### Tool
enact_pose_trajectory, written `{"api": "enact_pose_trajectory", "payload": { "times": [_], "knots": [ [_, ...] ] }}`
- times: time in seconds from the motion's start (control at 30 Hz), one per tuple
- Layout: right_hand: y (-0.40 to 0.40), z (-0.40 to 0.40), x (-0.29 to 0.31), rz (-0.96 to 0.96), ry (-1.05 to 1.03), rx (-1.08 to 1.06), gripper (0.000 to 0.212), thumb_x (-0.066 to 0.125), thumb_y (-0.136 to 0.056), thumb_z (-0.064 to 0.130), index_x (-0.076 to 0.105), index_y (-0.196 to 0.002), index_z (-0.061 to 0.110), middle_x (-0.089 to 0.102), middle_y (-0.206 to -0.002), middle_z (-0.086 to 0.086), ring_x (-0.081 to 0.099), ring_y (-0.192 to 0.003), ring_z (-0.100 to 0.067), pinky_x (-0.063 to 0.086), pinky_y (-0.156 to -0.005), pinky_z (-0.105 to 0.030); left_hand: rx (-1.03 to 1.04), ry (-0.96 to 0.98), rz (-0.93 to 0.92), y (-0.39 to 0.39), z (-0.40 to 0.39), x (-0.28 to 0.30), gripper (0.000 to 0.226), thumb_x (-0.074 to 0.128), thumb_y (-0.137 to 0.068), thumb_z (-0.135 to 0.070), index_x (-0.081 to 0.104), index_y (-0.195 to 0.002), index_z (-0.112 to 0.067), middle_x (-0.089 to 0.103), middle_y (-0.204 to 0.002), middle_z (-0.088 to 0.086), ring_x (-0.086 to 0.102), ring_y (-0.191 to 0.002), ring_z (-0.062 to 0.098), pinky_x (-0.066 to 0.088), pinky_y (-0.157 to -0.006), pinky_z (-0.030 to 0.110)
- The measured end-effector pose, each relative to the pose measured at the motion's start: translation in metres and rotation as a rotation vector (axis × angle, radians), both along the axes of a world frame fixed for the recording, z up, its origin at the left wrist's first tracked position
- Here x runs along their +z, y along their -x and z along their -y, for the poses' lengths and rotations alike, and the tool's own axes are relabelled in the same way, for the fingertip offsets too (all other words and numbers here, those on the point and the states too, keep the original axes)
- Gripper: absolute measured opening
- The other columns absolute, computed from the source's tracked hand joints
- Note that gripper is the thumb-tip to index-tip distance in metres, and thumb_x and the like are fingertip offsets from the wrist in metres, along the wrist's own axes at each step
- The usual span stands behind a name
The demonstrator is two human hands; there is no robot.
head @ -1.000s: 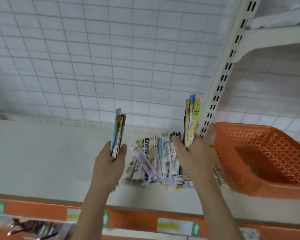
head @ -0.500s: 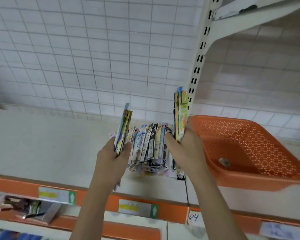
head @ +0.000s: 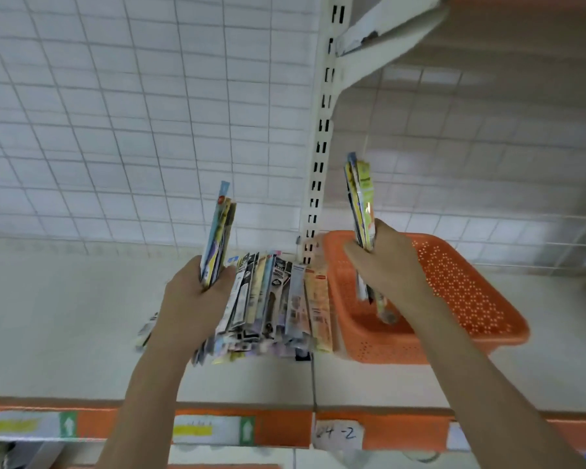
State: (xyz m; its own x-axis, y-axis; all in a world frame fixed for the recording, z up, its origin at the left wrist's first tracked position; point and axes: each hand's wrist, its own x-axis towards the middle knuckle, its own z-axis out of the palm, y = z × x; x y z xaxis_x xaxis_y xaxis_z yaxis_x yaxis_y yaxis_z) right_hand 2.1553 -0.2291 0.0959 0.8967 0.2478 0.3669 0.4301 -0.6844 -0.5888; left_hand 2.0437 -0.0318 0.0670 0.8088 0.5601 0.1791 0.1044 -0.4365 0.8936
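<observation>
At frame centre, the left hand (head: 193,299) grips a small upright bundle of packets (head: 217,235) beside the leaning row of packets (head: 278,299) on the shelf (head: 65,316), while the right hand (head: 386,265) grips another bundle (head: 361,198) over the orange basket (head: 460,289).

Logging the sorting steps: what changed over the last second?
The right hand, gripping its bundle of flat colourful packets, moved right from the packet row to above the orange perforated plastic basket. The left hand keeps gripping its own packet bundle beside the row.
</observation>
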Motion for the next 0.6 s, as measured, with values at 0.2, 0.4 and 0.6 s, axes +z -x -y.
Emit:
{"api": "enact_pose_trajectory", "payload": {
  "times": [0.2,0.4,0.6],
  "knots": [
    [-0.043,0.068,-0.02,-0.361,0.2,0.046,0.022,0.059,-0.087,0.027,0.048,-0.099,0.013,0.054,-0.081,-0.002,0.052,-0.067,-0.014,0.042,-0.056,-0.025,-0.101,-0.016,0.03,-0.02,0.076,0.013,0.025,0.053,-0.092,-0.026,0.045,-0.074,-0.011,0.041,-0.057,0.004,0.038,-0.05,0.016,0.031,-0.049,0.026],
    [-0.063,0.103,-0.024,-0.64,0.531,0.023,0.014,0.054,-0.091,0.027,0.053,-0.094,0.014,0.052,-0.081,-0.003,0.051,-0.071,-0.016,0.038,-0.052,-0.024,-0.1,-0.067,0.046,-0.021,0.122,0.013,0.023,0.054,-0.092,-0.028,0.048,-0.07,-0.022,0.048,-0.059,-0.001,0.048,-0.058,0.017,0.038,-0.057,0.03],
    [-0.074,0.11,-0.043,-0.592,0.879,0.063,0.054,0.056,-0.091,0.03,0.043,-0.137,0.004,0.053,-0.127,-0.014,0.054,-0.099,-0.023,0.042,-0.071,-0.028,-0.04,-0.126,0.016,-0.014,0.137,0.0,0.028,0.055,-0.091,-0.025,0.044,-0.065,-0.023,0.043,-0.051,-0.002,0.042,-0.048,0.017,0.033,-0.051,0.028]
  ]
}}
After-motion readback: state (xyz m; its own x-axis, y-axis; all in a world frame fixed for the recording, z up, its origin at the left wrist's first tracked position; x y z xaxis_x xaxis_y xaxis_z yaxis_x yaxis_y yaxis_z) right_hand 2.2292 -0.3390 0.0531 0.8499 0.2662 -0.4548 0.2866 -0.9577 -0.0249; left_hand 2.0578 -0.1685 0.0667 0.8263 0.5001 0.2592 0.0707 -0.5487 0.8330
